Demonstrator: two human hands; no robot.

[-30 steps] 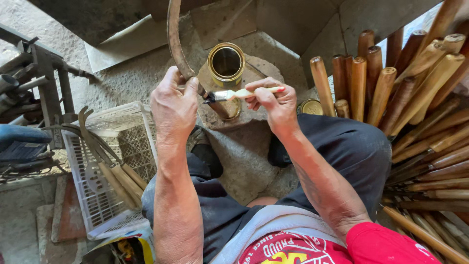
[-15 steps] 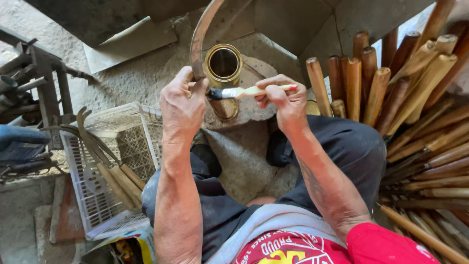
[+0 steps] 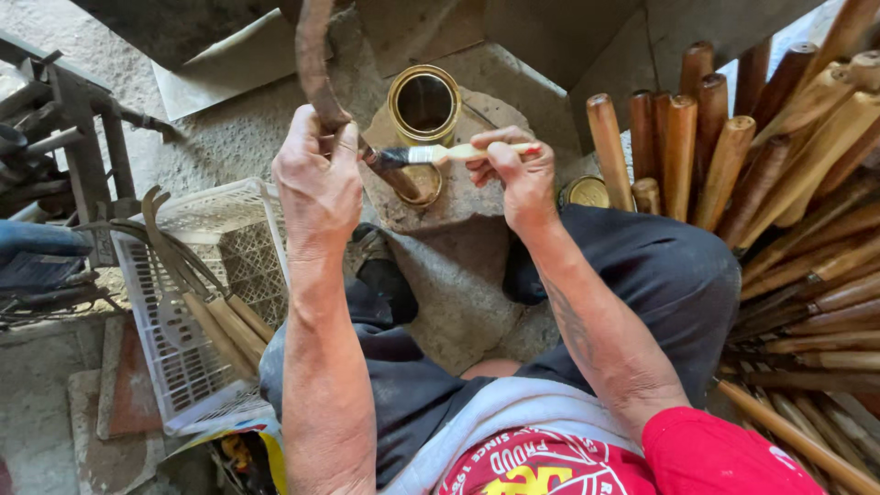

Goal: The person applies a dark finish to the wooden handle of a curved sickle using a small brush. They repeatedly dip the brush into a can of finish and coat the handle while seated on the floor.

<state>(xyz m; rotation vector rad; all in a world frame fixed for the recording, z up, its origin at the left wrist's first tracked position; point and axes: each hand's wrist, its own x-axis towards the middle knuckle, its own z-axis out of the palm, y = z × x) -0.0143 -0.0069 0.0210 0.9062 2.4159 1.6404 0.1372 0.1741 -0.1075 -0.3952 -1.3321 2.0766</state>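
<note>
Left hand [image 3: 318, 179] clenched around a curved rusty sickle blade [image 3: 314, 64], held upright over the knees. Right hand [image 3: 515, 174] pinches a small paintbrush [image 3: 431, 154], bristles touching the blade's lower end. Just beyond: open tin can [image 3: 424, 104] on a flat stone [image 3: 458, 197]. Wooden handles [image 3: 733, 156] stacked right.

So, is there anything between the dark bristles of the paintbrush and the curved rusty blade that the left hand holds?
Nothing visible. The right hand holds the pale-handled paintbrush, and its bristles already touch the curved rusty metal blade, right beside the left hand, above the open gold tin can.
</note>
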